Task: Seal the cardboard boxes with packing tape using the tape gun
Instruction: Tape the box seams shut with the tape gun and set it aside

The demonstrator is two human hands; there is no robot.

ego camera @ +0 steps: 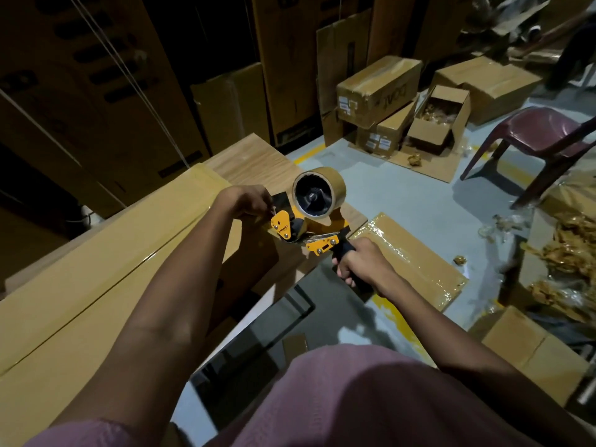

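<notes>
Long cardboard box [80, 285] fills the left side, lying flat, glossy tape strip along its top seam, far end resting against a wood-grain tabletop [254, 162]. Behind it: a wall of tall upright cartons [96, 75], dark, print unreadable. Grey floor [403, 195] to the right, yellow line marks on it. On the floor: flat tape-wrapped carton [416, 259] just right of the table corner, maroon plastic chair [541, 137] further back, stack of sealed boxes [377, 88] with white labels, open box [442, 117] beside that stack with crumpled brown scrap inside. More brown scrap heaped at the right edge [567, 240], small bits scattered nearby. Another closed carton [532, 353] at lower right. Person in pink top, both forearms reaching forward. Tape gun [309, 217] sits over the table corner at the long box's far end: yellow-and-black frame, brown tape roll [319, 191] mounted on top, nose pointing left. Right hand [361, 266] fully wrapped around the black handle, all fingers curled tight on it. Left hand [248, 201] at the gun's nose, fingertips pinched together at the yellow front plate, apparently on the tape end; the tape itself is too thin to make out, so can't confirm what the pinch holds. Whether the gun's nose touches the box: can't tell.
</notes>
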